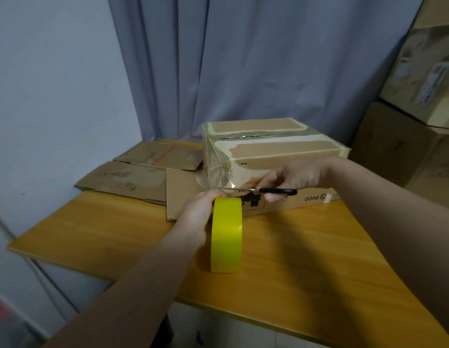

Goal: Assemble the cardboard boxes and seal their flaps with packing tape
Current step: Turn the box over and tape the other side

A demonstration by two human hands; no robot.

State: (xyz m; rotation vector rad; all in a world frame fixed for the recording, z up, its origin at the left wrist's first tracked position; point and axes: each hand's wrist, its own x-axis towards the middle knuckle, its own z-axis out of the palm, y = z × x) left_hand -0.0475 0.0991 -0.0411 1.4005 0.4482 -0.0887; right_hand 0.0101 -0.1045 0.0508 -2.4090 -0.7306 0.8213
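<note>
I saw the box marked "PICO" upside down on the desk — left hand gripped the yellow tape roll, right hand pinched scissors.

A yellow wooden table carries a taped cardboard box at frame centre, flattened cartons at its left.

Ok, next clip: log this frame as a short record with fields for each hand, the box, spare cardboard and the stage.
left hand: holds yellow tape roll upright on the table
right hand: holds black-handled scissors, blades at the tape strip running from roll to box
box: assembled, top flaps taped
spare cardboard: flattened boxes lying left of the box
stage: cutting the tape
</note>
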